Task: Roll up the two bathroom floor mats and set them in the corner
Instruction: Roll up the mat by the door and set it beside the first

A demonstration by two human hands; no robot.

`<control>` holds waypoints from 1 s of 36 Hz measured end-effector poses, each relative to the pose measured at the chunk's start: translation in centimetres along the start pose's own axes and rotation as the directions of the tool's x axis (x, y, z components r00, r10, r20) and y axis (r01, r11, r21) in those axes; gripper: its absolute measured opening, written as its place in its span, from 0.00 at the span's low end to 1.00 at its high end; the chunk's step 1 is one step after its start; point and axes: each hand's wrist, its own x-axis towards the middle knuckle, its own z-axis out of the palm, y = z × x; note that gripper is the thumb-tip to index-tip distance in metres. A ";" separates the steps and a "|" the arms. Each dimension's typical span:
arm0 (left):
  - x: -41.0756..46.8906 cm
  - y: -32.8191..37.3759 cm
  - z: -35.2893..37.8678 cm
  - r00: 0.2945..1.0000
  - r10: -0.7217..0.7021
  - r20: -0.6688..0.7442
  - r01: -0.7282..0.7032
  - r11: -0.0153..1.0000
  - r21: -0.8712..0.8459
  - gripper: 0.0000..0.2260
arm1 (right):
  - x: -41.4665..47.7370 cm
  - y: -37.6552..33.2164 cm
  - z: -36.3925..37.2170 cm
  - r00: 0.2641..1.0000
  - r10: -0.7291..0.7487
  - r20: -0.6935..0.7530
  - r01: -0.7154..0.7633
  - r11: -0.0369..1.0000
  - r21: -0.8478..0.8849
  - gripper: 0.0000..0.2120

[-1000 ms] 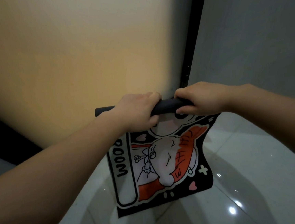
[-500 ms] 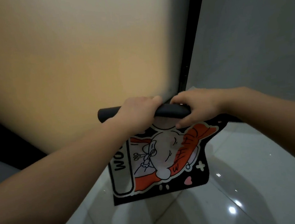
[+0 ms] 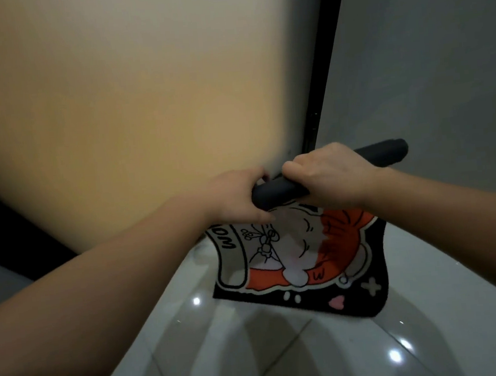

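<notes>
One floor mat (image 3: 301, 261) hangs in the air in front of me, black-backed with an orange and white cartoon print. Its top part is wound into a dark roll (image 3: 283, 192) that tilts up to the right. My left hand (image 3: 236, 201) grips the roll's left end, fingers curled over it. My right hand (image 3: 329, 174) grips the roll just right of the middle, and the roll's right end sticks out beyond it. The loose lower part dangles above the floor. No second mat is in view.
A glossy white tiled floor (image 3: 255, 352) lies below. A cream frosted panel (image 3: 143, 107) stands ahead on the left, with a black vertical frame (image 3: 321, 76) beside it and a grey wall (image 3: 425, 67) on the right; they meet in a corner.
The roll has shifted to the right and now tilts up on its right end. More of the mat is wound in, so the hanging part is shorter.
</notes>
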 end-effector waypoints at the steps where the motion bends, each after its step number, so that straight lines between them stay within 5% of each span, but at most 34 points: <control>1: 0.0 -0.1 0.0 1.000 -0.004 0.017 0.005 0.999 -0.036 0.27 | 0.0 -0.2 -0.1 0.999 -0.035 -0.027 0.035 0.999 -0.018 0.10; 7: -0.2 0.1 0.7 0.997 0.014 -0.076 -0.004 0.992 0.124 0.13 | 0.5 -0.9 -1.5 0.980 0.074 0.185 -0.087 0.994 0.064 0.15; 13: -0.3 -0.2 1.9 0.938 0.178 -0.298 -0.049 0.918 0.393 0.09 | 0.5 0.6 -1.7 0.821 0.103 0.562 -0.383 0.830 0.407 0.18; 16: -0.3 0.2 1.8 0.926 0.198 -0.321 -0.044 0.902 0.429 0.09 | 0.5 0.7 -0.9 0.829 0.121 0.546 -0.419 0.780 0.465 0.15; 21: -0.1 0.1 1.3 0.950 0.152 -0.273 -0.026 0.908 0.418 0.16 | 0.3 0.0 -0.2 0.915 0.184 0.359 -0.291 0.918 0.271 0.11; 25: -0.2 -0.4 0.6 0.998 0.010 -0.058 -0.002 0.992 0.129 0.25 | 0.0 -0.4 -0.1 0.991 0.059 0.120 -0.062 0.998 0.025 0.08; 28: -0.5 -0.6 1.0 0.999 -0.008 0.051 0.014 0.994 -0.109 0.19 | -0.2 -0.6 -0.4 0.999 -0.025 0.040 0.025 1.000 0.001 0.09; 31: -0.3 -0.4 1.2 1.000 -0.008 0.015 0.010 0.994 -0.108 0.12 | -0.3 -0.8 -0.5 0.996 -0.016 0.085 0.016 1.000 0.000 0.16; 36: -0.5 -0.1 2.1 0.977 0.058 -0.205 0.005 0.955 0.296 0.11 | -0.1 0.1 -1.5 0.917 0.088 0.389 -0.186 0.957 0.221 0.26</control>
